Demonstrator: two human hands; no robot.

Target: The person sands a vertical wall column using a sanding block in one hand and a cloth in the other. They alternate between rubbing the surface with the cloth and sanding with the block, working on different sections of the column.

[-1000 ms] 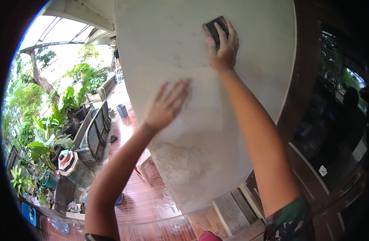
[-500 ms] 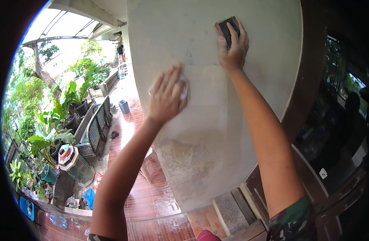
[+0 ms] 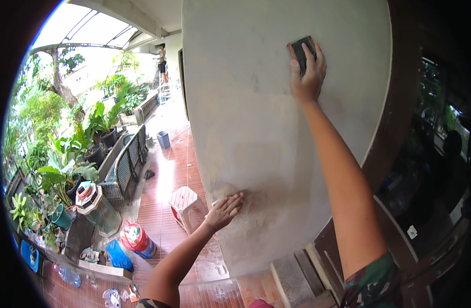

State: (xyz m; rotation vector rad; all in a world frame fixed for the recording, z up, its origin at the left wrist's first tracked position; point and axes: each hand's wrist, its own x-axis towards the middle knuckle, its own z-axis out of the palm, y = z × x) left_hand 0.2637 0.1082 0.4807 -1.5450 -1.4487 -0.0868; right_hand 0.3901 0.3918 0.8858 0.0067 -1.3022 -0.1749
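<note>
High on the pale grey wall [image 3: 245,118], my right hand [image 3: 308,84] grips a dark sanding block [image 3: 300,50] with reddish edges, its face against the wall. Lower down, by the wall's left edge, my left hand [image 3: 226,209] lies flat with its fingers stretched out, beside a rough, stained patch [image 3: 276,192]. A bit of a white rag-like piece [image 3: 215,203] shows at the thumb side of that hand; most of it is hidden under the palm. Whether it is cloth or paper I cannot tell.
A stool [image 3: 186,205] and a red-lidded bucket [image 3: 137,238] stand on the tiled floor at left. Beyond are a metal bench [image 3: 125,164], a grey bin [image 3: 163,139] and potted plants. A person [image 3: 162,64] is far off. A step [image 3: 292,277] lies below; dark glass is at right.
My left hand has moved down the wall to the rough patch. My right hand still grips the sanding block at nearly the same spot. The view has shifted slightly left, showing the bucket and stool.
</note>
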